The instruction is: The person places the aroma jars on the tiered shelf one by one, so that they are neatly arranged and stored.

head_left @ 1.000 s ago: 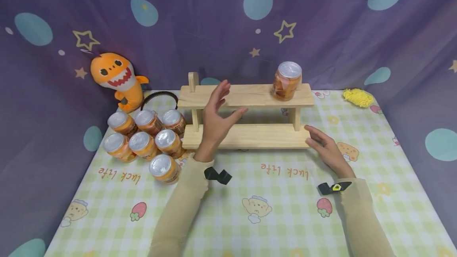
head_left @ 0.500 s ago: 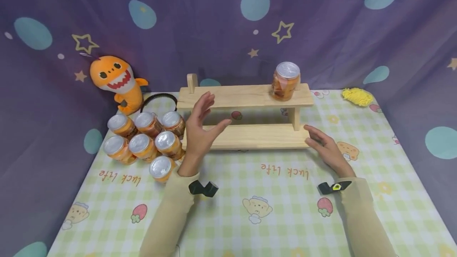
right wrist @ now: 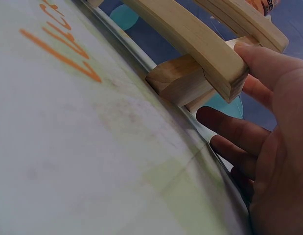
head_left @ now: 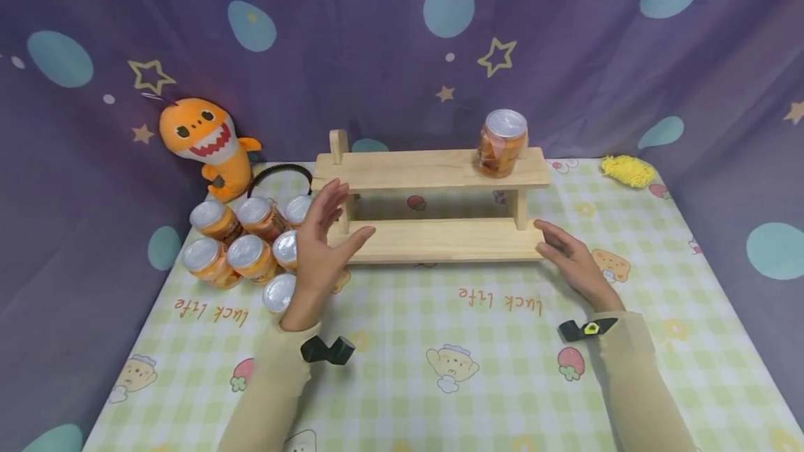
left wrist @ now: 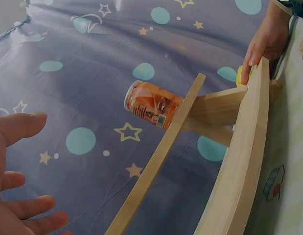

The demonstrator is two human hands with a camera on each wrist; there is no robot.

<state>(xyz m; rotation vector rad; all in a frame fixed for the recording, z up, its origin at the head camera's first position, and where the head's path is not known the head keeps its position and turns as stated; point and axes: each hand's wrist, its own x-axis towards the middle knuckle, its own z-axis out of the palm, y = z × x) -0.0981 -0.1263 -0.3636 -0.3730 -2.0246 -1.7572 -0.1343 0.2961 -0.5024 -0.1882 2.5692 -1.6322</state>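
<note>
A two-tier wooden shelf rack [head_left: 414,170] stands at the middle of the table. One orange can [head_left: 500,152] with a silver lid is upright on the right end of its upper board. My left hand [head_left: 317,250] is held in the air at the rack's left end, fingers spread and thumb apart, with nothing in it. It overlaps several more orange cans [head_left: 251,258] grouped left of the rack, partly hiding some. My right hand [head_left: 576,265] touches the right end of the lower board [head_left: 440,240], thumb at the front corner [right wrist: 242,53], other fingers loosely extended.
An orange shark plush [head_left: 210,141] leans at the back left, beside a black hoop [head_left: 279,169]. A yellow fuzzy bundle [head_left: 629,171] lies at the back right. A checked cloth [head_left: 502,375] covers the table, and a purple curtain [head_left: 352,54] hangs behind.
My left hand has moved left and toward me, from in front of the upper board to over the cans' right edge. My right hand stays at the board's end.
</note>
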